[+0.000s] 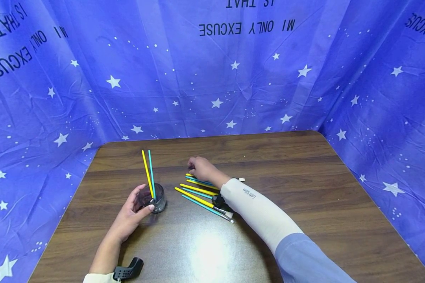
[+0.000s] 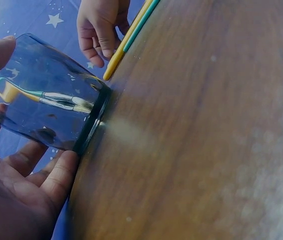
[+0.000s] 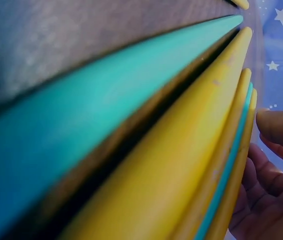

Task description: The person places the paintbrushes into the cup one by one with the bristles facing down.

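- Glass cup [image 1: 158,203]: clear, round, holding two slim brushes (yellow, teal); left hand [image 1: 132,214] is cupping it.
- Loose brushes [image 1: 200,194]: smooth handles lying on wood-grain table [image 1: 304,188]; right hand [image 1: 202,169] is curling onto them.

Staged recording booth: starry blue cloth backdrop [image 1: 233,78] enclosing wooden table [image 1: 304,188].

Backdrop: blue cloth [image 1: 233,86] printed with white stars and small dots, hung on three sides behind and beside the table, creased in places; black lettering on it appears upside down along the top and at both upper corners. Furniture: one table [image 1: 304,188], dark brown wood-grain top with rounded far corners. Light: a bright overhead glare [image 1: 207,251] reflected on the near tabletop.
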Tool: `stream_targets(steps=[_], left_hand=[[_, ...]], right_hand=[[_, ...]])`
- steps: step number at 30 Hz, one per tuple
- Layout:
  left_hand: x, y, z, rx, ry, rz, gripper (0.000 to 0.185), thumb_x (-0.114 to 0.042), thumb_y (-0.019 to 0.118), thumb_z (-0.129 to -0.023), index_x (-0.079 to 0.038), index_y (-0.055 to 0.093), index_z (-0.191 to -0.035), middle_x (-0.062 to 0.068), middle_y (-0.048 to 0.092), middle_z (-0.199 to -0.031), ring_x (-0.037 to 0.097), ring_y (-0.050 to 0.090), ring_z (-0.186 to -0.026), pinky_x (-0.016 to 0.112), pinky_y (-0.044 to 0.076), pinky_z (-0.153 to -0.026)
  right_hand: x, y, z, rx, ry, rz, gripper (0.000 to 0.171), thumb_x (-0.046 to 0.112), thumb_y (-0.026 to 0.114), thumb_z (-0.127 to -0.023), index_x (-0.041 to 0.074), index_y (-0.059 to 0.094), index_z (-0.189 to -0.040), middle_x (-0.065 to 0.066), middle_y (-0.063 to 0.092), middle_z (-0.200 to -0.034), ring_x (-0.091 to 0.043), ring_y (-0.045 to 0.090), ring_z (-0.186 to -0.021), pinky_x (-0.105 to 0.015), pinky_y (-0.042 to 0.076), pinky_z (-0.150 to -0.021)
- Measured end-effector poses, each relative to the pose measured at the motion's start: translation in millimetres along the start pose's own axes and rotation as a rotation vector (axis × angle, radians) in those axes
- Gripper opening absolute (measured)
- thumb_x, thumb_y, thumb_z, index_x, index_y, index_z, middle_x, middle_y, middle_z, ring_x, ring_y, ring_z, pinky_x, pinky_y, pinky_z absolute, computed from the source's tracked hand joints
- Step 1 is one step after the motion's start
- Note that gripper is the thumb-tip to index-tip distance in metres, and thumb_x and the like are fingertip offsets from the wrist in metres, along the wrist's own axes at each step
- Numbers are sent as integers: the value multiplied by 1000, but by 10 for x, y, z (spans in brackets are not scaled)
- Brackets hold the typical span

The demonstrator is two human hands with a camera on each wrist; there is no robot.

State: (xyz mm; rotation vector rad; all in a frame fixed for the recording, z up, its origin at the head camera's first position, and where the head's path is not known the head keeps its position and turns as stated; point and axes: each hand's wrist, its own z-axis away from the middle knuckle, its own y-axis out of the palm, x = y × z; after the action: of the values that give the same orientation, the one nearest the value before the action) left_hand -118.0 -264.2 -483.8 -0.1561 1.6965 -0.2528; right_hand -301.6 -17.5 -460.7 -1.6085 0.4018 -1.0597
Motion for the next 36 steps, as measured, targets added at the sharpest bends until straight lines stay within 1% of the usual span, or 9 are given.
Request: stream_targets(steps=[4, 12, 19, 25, 32, 36], left_hand=[[-1, 2, -4, 1, 11, 3, 68, 1, 65, -93, 3, 25, -149, 31, 48, -135, 5, 56, -112, 15, 45, -89], [-6, -3, -3, 2, 4, -9, 68, -1, 65, -93, 2, 26, -149, 30, 49, -135, 8, 56, -113, 15, 45, -88], [-12, 6, 2, -4, 1, -12, 69, 0, 66, -93, 2, 26, -149, 29, 49, -135, 5, 56, -112, 15, 44, -88], [-13, 14, 3, -4, 4, -14, 68, 0, 65, -93, 2, 26, -149, 30, 49, -135, 5, 55, -113, 14, 44, -89], [-23, 19, 14, -5, -7, -21, 68, -2, 66, -93, -2, 28, -150, 28, 49, -135, 4, 55, -113, 14, 43, -89], [-30, 25, 16, -9, 5, -24, 68, -1, 66, -93, 1, 27, -149, 28, 49, -134, 5, 55, -113, 14, 43, -89]], right_hand=[[-11, -1, 10, 24, 4, -18, 17, 15, 66, -96, 8, 65, -111, -3, 65, -97, -18, 58, -93, -33, 47, -86], [-5, -56, 39, 83, -32, -39, 15, 14, 65, -97, 8, 66, -110, -4, 67, -102, -17, 60, -93, -32, 48, -85], [4, -48, 41, 127, -70, -18, 10, 12, 65, -97, 12, 71, -105, 2, 66, -95, -14, 56, -87, -30, 47, -81], [-33, -16, 14, 128, -91, 14, 10, 13, 63, -98, 15, 73, -98, 5, 65, -91, -13, 56, -86, -29, 46, -79], [-27, -54, 8, 125, -92, -15, 10, 12, 62, -98, 13, 72, -95, 5, 66, -85, -14, 58, -80, -30, 47, -77], [-16, -98, 11, 106, -112, -22, 10, 11, 62, -97, 11, 73, -97, 5, 66, -84, -14, 57, -79, -29, 46, -76]])
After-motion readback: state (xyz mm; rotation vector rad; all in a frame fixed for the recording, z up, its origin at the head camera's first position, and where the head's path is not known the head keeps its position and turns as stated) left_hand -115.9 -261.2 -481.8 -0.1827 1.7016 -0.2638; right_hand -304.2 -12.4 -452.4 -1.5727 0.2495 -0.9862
